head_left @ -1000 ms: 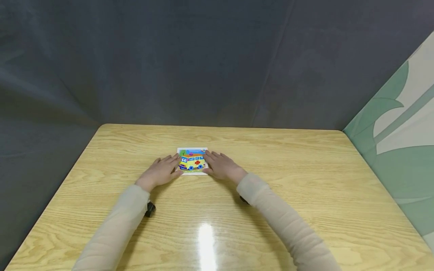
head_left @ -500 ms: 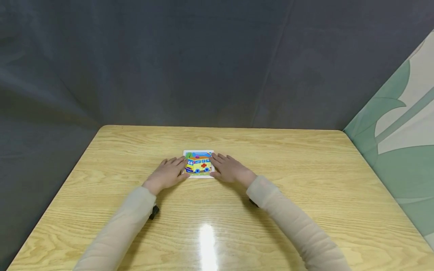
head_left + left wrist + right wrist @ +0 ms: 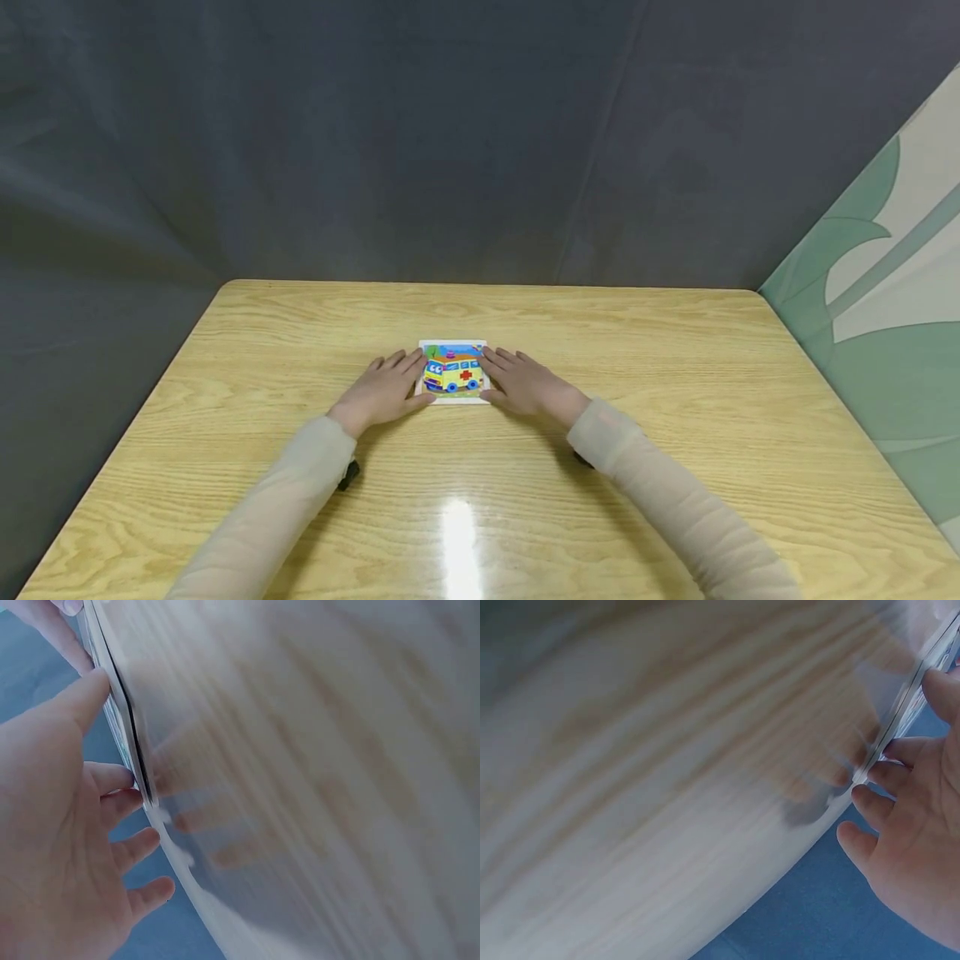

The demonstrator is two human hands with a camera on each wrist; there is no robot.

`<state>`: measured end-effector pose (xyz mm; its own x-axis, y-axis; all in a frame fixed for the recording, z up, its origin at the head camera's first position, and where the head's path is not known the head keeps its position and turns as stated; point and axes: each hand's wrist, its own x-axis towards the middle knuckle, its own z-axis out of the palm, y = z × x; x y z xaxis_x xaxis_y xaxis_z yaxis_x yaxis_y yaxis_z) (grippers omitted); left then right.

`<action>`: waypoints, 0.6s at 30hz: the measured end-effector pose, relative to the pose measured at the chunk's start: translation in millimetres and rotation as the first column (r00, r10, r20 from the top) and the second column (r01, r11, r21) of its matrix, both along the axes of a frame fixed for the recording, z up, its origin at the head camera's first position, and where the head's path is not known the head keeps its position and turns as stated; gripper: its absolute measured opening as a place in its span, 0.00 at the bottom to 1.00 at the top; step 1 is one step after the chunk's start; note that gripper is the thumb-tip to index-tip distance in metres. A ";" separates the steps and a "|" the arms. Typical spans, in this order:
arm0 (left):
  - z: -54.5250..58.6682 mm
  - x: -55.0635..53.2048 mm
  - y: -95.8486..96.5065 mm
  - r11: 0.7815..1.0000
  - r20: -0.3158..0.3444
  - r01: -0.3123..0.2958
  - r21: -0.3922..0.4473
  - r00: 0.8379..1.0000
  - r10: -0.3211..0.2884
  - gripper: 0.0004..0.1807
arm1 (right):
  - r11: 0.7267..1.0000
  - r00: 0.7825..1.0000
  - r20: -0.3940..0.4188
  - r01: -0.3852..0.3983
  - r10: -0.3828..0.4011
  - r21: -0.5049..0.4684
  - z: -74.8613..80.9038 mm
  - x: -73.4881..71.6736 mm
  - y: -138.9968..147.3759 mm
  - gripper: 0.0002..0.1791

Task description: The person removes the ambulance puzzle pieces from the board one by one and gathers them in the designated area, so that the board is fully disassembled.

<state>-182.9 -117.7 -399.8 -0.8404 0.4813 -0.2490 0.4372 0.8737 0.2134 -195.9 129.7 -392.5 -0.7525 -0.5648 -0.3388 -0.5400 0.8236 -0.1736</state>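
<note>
A small white-framed picture board (image 3: pixel 454 372) with a cartoon yellow ambulance lies flat on the wooden table in the head view. My left hand (image 3: pixel 386 390) rests at its left edge, fingers fairly straight and thumb near the lower left corner. Along the opposite edge lies my right hand (image 3: pixel 528 385), its fingers spread and reaching slightly over the frame. From the left wrist, the board shows as a thin edge (image 3: pixel 129 724) with the thumb and fingertips against it. In the right wrist view, the right hand (image 3: pixel 922 795) touches the board's thin side (image 3: pixel 900 712).
The light wooden table (image 3: pixel 660 358) has rounded far corners. Behind it hangs a dark curtain (image 3: pixel 420 142), which also runs down the left side. A green and white patterned panel (image 3: pixel 885 333) stands along the right edge.
The picture board has slid right and a little toward the person, with both hands staying at its two sides. The hands' pose looks the same throughout.
</note>
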 end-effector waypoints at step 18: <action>-1.0 -0.2 20.0 0.999 0.026 0.040 -0.001 0.999 -0.040 0.44 | 0.998 1.000 -0.008 -0.001 0.001 -0.060 -1.8 8.2 30.7 0.36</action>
<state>-183.1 -97.7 -400.8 -0.8140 0.5137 -0.2711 0.4658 0.8561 0.2239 -187.7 160.5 -394.3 -0.7547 -0.5846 -0.2978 -0.5424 0.8113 -0.2182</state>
